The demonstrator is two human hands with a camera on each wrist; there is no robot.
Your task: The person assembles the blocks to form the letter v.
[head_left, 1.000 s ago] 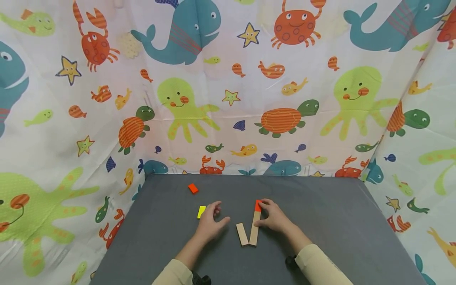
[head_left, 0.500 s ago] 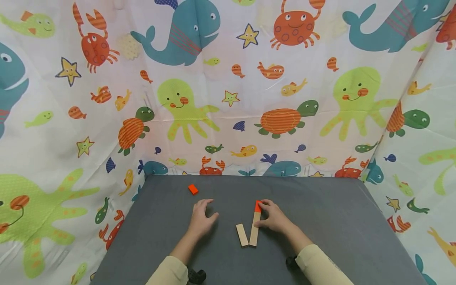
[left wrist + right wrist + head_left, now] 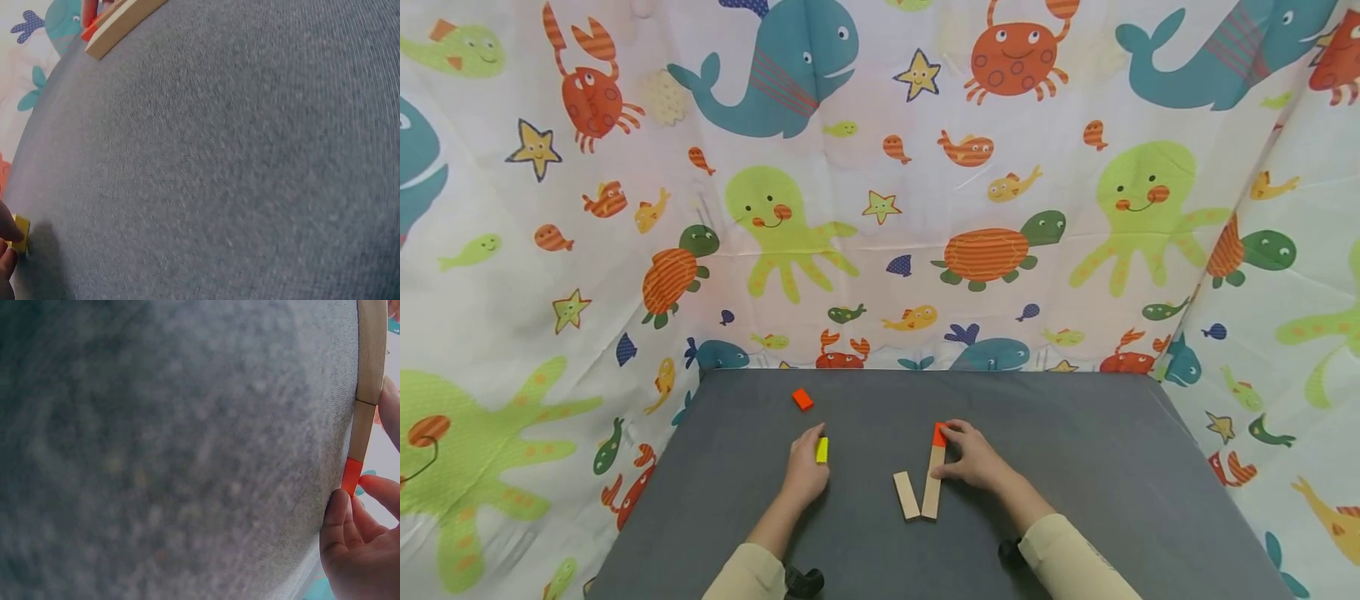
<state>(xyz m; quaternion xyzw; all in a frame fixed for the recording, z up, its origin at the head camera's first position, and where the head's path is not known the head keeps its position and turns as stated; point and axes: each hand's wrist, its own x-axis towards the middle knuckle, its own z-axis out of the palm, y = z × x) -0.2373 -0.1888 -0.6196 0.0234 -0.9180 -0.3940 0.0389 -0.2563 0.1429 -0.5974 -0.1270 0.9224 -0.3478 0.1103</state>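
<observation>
In the head view my left hand (image 3: 805, 467) pinches a small yellow block (image 3: 822, 450) at the left of the table. The left wrist view catches only its fingertips (image 3: 7, 228) on the yellow block (image 3: 21, 233). My right hand (image 3: 976, 457) has its fingers about a red block (image 3: 939, 435) at the far end of a wooden row (image 3: 932, 485). Its thumb touches the row's side. A join between wooden pieces shows in the right wrist view, nearer than the red end (image 3: 352, 477). Another wooden block (image 3: 906, 496) slants beside the row, their near ends close together.
An orange-red block (image 3: 802, 399) lies alone toward the back left of the grey table (image 3: 1060, 450). Behind and at both sides hangs a curtain (image 3: 865, 275) printed with sea animals.
My left hand shifts left and its fingers close on the yellow block, which was hidden behind the hand half a second ago. The right hand keeps its place at the row.
</observation>
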